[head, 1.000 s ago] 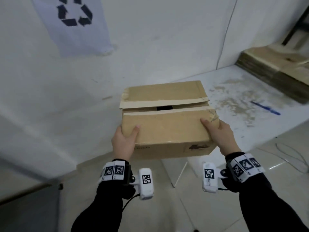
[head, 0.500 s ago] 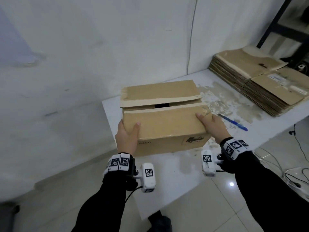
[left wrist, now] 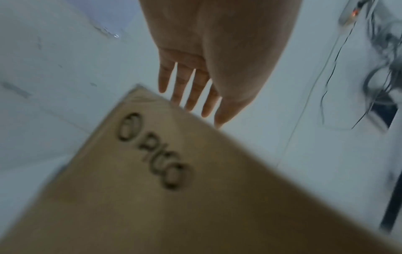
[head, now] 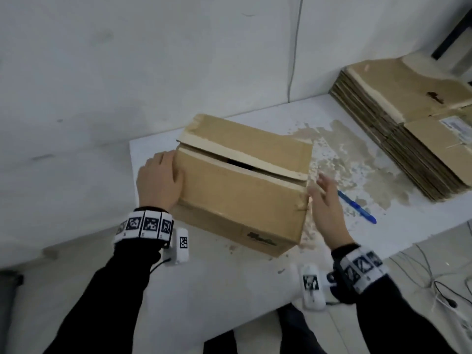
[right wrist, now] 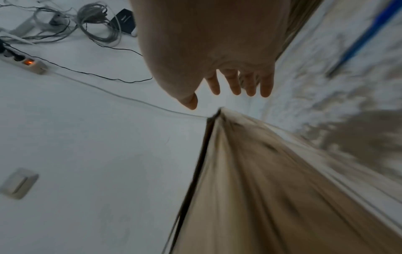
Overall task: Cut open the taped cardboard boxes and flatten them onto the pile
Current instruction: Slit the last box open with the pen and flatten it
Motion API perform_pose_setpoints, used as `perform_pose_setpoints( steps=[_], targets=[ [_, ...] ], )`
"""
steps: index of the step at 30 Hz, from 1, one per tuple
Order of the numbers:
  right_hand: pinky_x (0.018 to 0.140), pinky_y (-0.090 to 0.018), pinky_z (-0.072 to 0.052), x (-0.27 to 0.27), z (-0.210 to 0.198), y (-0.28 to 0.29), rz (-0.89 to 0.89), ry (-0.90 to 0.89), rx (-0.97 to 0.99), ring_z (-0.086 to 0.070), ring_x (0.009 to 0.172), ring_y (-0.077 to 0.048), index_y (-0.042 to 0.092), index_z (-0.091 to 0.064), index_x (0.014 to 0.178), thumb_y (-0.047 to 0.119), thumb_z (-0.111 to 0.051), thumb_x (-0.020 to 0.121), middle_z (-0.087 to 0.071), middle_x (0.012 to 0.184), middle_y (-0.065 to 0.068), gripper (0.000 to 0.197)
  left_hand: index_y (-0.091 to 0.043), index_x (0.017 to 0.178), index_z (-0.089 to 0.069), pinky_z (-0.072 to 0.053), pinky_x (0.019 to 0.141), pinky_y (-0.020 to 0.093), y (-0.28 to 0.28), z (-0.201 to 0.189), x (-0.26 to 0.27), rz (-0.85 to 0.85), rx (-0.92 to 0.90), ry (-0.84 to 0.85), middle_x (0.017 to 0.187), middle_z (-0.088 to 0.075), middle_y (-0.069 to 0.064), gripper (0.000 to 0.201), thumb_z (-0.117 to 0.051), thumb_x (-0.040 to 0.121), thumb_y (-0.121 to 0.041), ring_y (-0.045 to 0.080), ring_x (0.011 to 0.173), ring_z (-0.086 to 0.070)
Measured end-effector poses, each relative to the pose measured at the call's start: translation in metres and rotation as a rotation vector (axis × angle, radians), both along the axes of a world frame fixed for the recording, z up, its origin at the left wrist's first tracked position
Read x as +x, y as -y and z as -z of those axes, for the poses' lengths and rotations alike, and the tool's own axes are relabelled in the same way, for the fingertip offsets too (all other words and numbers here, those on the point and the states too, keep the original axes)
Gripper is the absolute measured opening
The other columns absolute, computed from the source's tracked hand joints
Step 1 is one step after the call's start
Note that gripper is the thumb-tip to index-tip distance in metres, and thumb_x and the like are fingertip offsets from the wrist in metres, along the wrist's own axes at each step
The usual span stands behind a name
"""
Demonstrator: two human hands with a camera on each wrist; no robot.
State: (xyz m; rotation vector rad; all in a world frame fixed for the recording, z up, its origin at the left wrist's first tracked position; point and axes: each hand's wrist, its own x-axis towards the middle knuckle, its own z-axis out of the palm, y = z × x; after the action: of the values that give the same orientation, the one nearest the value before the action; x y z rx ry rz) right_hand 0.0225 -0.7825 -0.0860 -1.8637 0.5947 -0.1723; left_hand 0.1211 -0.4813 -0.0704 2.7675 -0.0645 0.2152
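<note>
the box point(head: 242, 185) sits near the desk's point(head: 204, 290) left edge; left hand point(head: 159, 180) flat against its side, right hand point(head: 328, 210) just beside it, fingers point(right wrist: 232, 84) spread.

Light was dim, cool, flat and grey in all views; shadows stayed soft, faint under the cardboard box point(head: 242, 190); no harsh glare; head view was soft, wide-angle bend at edges; left wrist view blurred, box print smeared; right wrist view had heavy motion streaks across box and table point(right wrist: 326, 96); power strip point(right wrist: 26, 62) lamp glowed orange.
</note>
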Motion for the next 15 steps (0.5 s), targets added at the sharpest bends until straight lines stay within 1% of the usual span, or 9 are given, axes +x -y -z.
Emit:
perform_pose_setpoints(
  steps=[1,3,4,6,8,9,11,13,15],
  targets=[
    [0.105,-0.033,-0.035,0.021,-0.005,0.016,-0.012,0.026,-0.042,-0.039,0.131,-0.019,0.019,-0.032,0.143,0.033,-0.044,0.099,-0.037,0.147,-0.002,0.048,-0.006,0.132,-0.049,-0.039,0.098,0.046,0.009,-0.007,-0.006,-0.017,0.027,-0.007,0.135,-0.05,0.017,0.043,-0.052,0.093,-0.025,0.036,0.117,-0.048],
    [0.105,-0.032,-0.032,0.069,-0.012,0.045,-0.115,0.044,-0.103,-0.037,0.134,-0.02,0.017,-0.033,0.142,0.032,-0.046,0.098,-0.036,0.148,-0.003,0.049,-0.009,0.135,-0.046,-0.031,0.105,0.045,0.045,-0.018,-0.039,-0.081,-0.052,-0.057,0.142,-0.043,0.016,0.046,-0.05,0.093,-0.027,0.034,0.127,-0.04],
    [0.105,-0.031,-0.03,0.093,-0.014,0.055,-0.202,0.032,-0.143,-0.035,0.135,-0.02,0.017,-0.034,0.142,0.033,-0.047,0.098,-0.036,0.148,-0.003,0.049,-0.012,0.139,-0.042,-0.025,0.11,0.045,0.071,-0.02,-0.062,-0.096,-0.104,-0.081,0.146,-0.037,0.015,0.05,-0.045,0.094,-0.034,0.032,0.133,-0.033],
    [0.102,-0.029,-0.031,0.131,-0.008,0.07,-0.407,-0.033,-0.2,-0.039,0.132,-0.021,0.016,-0.041,0.139,0.035,-0.049,0.096,-0.042,0.144,-0.003,0.047,-0.019,0.15,-0.022,-0.006,0.117,0.046,0.129,-0.014,-0.103,-0.043,-0.098,-0.176,0.158,-0.016,0.013,0.073,-0.021,0.089,-0.059,0.029,0.146,-0.01],
    [0.092,-0.029,-0.038,0.146,0.001,0.075,-0.58,-0.099,-0.213,-0.052,0.117,-0.023,0.016,-0.055,0.124,0.039,-0.048,0.096,-0.056,0.125,-0.004,0.037,-0.027,0.153,-0.002,0.013,0.114,0.047,0.17,0.006,-0.121,-0.014,-0.05,-0.308,0.16,0.008,0.01,0.086,-0.002,0.077,-0.069,0.024,0.146,0.016],
    [0.085,-0.03,-0.041,0.143,0.004,0.077,-0.621,-0.096,-0.203,-0.056,0.103,-0.022,0.016,-0.058,0.113,0.042,-0.045,0.097,-0.06,0.11,-0.003,0.034,-0.03,0.152,0.0,0.017,0.112,0.047,0.177,0.014,-0.119,-0.033,-0.037,-0.326,0.16,0.012,0.009,0.086,-0.001,0.076,-0.071,0.022,0.145,0.02],
    [0.072,-0.03,-0.04,0.121,0.014,0.083,-0.591,-0.035,-0.153,-0.054,0.079,-0.016,0.016,-0.054,0.103,0.047,-0.04,0.097,-0.056,0.088,0.004,0.035,-0.031,0.151,-0.013,0.016,0.112,0.043,0.171,0.021,-0.107,-0.065,-0.004,-0.262,0.161,0.003,0.008,0.083,-0.007,0.079,-0.071,0.022,0.147,0.011],
    [0.066,-0.023,-0.04,0.086,0.022,0.089,-0.492,0.05,-0.073,-0.051,0.075,-0.006,0.017,-0.05,0.11,0.046,-0.04,0.097,-0.053,0.086,0.01,0.033,-0.031,0.147,-0.032,0.009,0.114,0.04,0.157,0.024,-0.099,-0.016,-0.004,-0.138,0.16,-0.014,0.004,0.073,-0.018,0.084,-0.067,0.021,0.148,-0.004],
    [0.066,-0.021,-0.041,0.053,0.03,0.09,-0.383,0.121,-0.003,-0.052,0.078,-0.006,0.015,-0.05,0.114,0.043,-0.044,0.096,-0.054,0.089,0.008,0.034,-0.033,0.144,-0.036,0.006,0.115,0.037,0.142,0.018,-0.089,0.098,-0.008,-0.154,0.159,-0.018,0.0,0.069,-0.021,0.086,-0.065,0.015,0.147,-0.007]
  ],
)
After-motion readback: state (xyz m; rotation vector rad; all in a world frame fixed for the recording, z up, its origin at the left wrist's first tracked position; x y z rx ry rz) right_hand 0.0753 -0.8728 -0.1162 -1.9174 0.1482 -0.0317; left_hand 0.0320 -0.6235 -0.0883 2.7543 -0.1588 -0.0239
